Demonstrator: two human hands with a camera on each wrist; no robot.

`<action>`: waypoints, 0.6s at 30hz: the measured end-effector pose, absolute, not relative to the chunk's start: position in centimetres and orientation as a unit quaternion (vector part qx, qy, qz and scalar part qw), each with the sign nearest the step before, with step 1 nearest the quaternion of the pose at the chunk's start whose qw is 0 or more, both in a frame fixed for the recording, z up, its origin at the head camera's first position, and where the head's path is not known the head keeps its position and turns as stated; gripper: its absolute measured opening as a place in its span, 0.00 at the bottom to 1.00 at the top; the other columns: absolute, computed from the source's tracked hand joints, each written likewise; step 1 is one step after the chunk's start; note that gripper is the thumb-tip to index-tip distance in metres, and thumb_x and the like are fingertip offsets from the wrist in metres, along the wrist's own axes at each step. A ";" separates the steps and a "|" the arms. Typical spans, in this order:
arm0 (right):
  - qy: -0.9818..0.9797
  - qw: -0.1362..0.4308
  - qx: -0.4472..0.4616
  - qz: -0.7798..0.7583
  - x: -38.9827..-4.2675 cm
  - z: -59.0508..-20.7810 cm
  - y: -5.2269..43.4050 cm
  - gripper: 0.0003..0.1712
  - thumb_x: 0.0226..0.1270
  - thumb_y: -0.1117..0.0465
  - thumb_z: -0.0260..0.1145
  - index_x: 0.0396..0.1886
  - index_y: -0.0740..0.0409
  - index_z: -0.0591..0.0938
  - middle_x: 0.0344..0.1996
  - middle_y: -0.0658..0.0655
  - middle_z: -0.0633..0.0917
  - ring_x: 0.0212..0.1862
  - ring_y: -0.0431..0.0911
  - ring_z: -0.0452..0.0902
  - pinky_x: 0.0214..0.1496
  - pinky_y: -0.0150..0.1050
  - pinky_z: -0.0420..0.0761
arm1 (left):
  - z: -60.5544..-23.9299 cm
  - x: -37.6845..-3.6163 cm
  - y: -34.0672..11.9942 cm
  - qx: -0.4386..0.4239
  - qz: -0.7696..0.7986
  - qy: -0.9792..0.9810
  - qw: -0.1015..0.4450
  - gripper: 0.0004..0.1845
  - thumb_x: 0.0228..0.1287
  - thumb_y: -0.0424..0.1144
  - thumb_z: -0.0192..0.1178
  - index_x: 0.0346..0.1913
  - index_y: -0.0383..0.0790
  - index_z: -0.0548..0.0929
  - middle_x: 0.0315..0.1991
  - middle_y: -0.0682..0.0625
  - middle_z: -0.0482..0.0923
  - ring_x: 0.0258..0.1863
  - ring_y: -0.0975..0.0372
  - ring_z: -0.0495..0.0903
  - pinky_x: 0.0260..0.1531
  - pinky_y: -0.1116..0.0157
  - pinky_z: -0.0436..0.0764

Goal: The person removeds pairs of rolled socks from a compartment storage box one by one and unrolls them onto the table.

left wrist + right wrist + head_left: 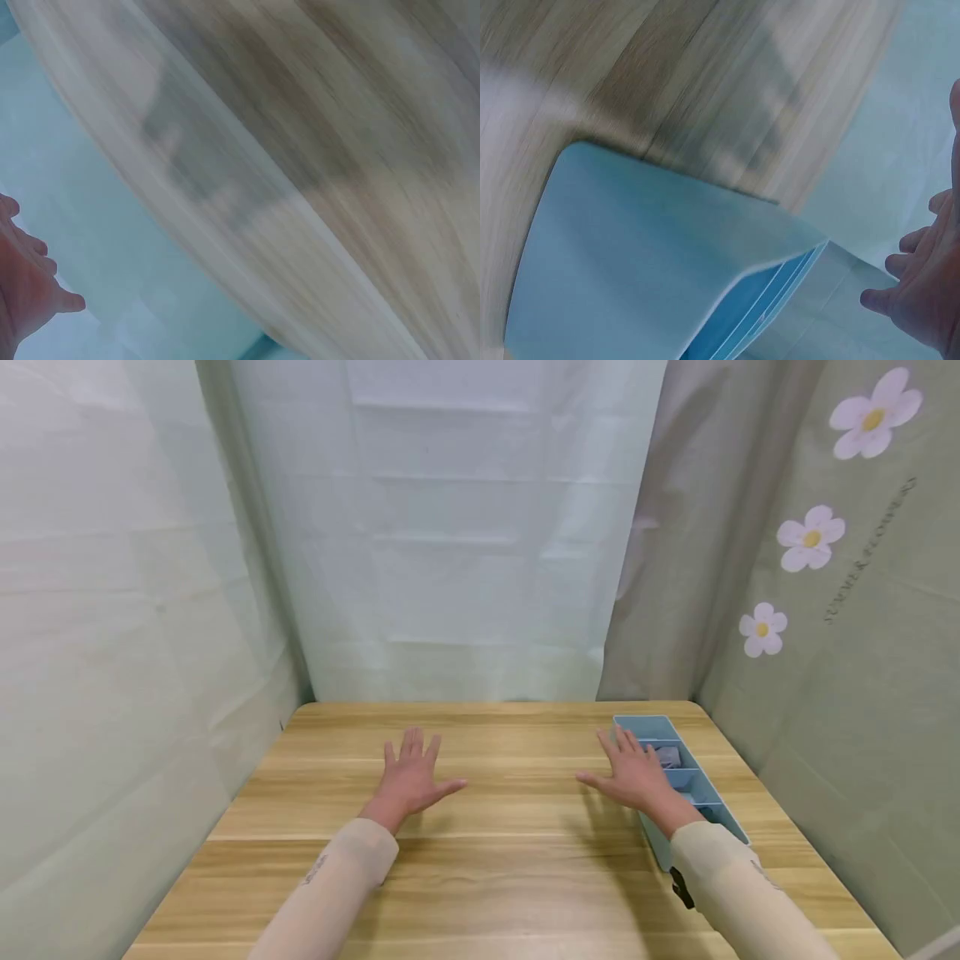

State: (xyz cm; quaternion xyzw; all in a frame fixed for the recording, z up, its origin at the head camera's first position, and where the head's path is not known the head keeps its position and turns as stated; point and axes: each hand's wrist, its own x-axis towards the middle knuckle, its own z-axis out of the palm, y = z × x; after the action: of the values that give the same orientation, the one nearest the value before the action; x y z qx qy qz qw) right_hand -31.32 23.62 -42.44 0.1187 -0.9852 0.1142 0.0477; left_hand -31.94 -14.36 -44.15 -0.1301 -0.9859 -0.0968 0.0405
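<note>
My left hand (411, 781) is held over the left half of the wooden table (510, 860), fingers spread and straight, holding nothing. In the left wrist view the same hand (30, 281) shows at the lower left edge. Fingers spread as well, my right hand (633, 774) overlaps the left side of a blue divided box (658, 847) in the head view. Something greyish and folded (667, 757) lies in one of its compartments, and a dark item (707, 813) shows in the nearest one. The right wrist view has the box's outer wall (645, 255) close below the right hand (922, 300).
Pale curtains (457, 543) hang behind the table and at both sides; the right one (847, 693) carries printed flowers. A black strap (681, 889) shows under the right sleeve. Shadows of the hands fall on the tabletop.
</note>
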 end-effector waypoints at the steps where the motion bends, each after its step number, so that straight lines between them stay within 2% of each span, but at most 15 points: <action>1: -0.985 0.048 0.119 0.114 -31.3 -42.4 23.8 0.57 0.64 0.28 0.58 0.79 0.61 0.54 0.76 0.72 0.50 0.75 0.68 0.44 0.69 0.72 0.46 | -44.0 -31.9 -14.1 -0.132 -0.095 -0.986 0.040 0.54 0.61 0.74 0.52 0.78 0.37 0.54 0.77 0.31 0.40 0.77 0.41 0.36 0.67 0.33 0.35; 12: -0.983 0.075 0.125 0.109 -30.5 -41.4 26.1 0.54 0.66 0.31 0.60 0.77 0.63 0.57 0.74 0.74 0.56 0.73 0.69 0.50 0.68 0.71 0.52 | -43.8 -32.1 -11.8 -0.151 -0.094 -0.982 0.070 0.55 0.59 0.75 0.53 0.77 0.38 0.57 0.77 0.33 0.47 0.76 0.42 0.43 0.68 0.34 0.44; 18: -0.981 0.083 0.129 0.117 -30.3 -40.6 27.4 0.52 0.68 0.34 0.59 0.77 0.65 0.57 0.73 0.76 0.56 0.73 0.70 0.51 0.68 0.70 0.54 | -43.4 -32.1 -10.7 -0.157 -0.103 -0.980 0.073 0.54 0.58 0.74 0.55 0.77 0.39 0.58 0.77 0.34 0.49 0.76 0.43 0.43 0.68 0.35 0.43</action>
State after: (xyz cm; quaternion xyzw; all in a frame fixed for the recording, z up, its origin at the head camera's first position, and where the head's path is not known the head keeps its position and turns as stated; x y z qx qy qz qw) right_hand -30.27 27.38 -40.56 0.1286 -0.9813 0.1167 0.0825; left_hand -32.12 -10.74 -43.38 -0.1572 -0.9795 -0.1026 0.0730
